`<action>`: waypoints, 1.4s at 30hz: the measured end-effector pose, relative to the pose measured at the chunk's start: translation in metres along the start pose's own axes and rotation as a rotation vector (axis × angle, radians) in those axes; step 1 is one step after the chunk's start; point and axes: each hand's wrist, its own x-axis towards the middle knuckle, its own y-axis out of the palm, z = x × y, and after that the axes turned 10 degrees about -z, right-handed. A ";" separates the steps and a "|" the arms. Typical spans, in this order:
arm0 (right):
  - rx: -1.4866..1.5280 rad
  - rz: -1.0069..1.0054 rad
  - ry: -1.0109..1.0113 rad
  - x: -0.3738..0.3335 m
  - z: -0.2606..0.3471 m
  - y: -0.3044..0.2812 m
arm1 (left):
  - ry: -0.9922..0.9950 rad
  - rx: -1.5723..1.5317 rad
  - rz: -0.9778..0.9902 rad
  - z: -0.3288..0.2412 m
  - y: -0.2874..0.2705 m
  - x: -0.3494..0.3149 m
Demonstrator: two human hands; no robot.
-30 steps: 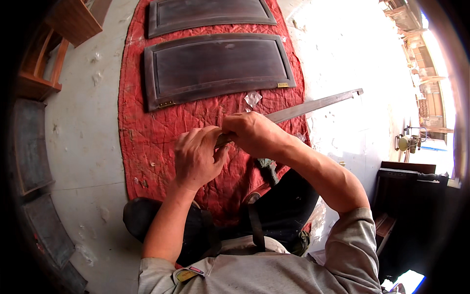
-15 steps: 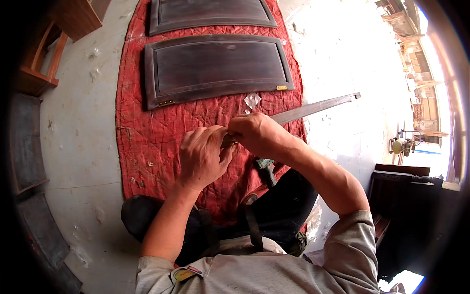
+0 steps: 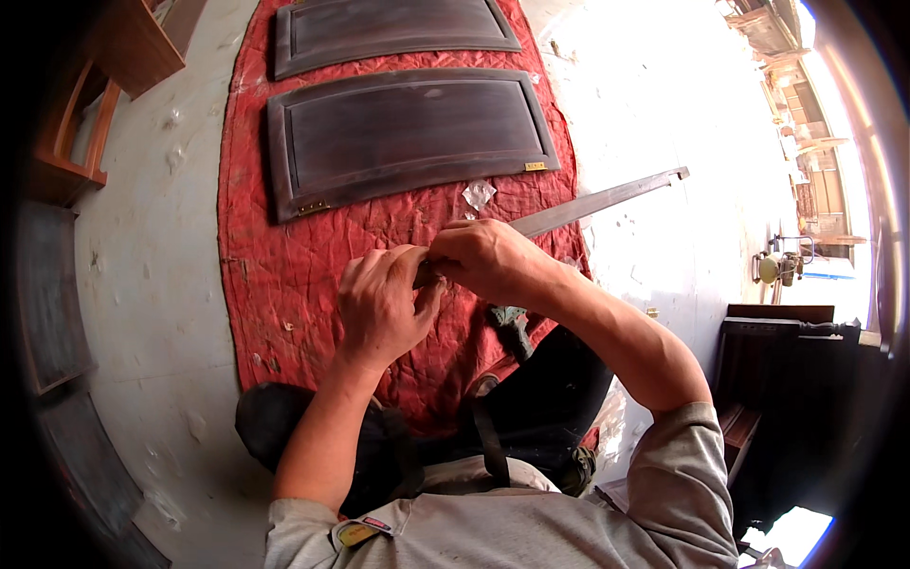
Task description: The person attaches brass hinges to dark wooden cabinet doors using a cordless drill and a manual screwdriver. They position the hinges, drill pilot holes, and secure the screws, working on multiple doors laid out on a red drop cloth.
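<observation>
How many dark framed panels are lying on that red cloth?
2: the nearer panel, upper middle; the farther panel, cut off by the top edge. More may lie beyond view.

The left fingers (image 3: 427, 302) and right fingers (image 3: 447, 254) hide the near end of the strip (image 3: 597, 205). Close by, toward four o'clock, a greenish thing (image 3: 513, 332) is too unclear to name. A panel (image 3: 398, 38) at twelve o'clock and a cabinet (image 3: 137, 47) at ten are cut off.
</observation>
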 end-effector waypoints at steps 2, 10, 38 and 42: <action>0.040 0.003 0.040 0.001 0.000 -0.004 | 0.004 -0.001 -0.003 0.000 -0.003 0.002; 0.496 -0.701 0.673 -0.119 -0.065 -0.083 | 0.034 -0.038 0.031 -0.003 0.005 0.010; 0.276 -0.976 1.313 -0.518 -0.107 0.227 | 0.049 0.069 0.164 0.000 -0.003 0.032; 0.169 -1.007 1.438 -0.540 -0.099 0.141 | 0.044 0.108 0.145 -0.004 -0.003 0.035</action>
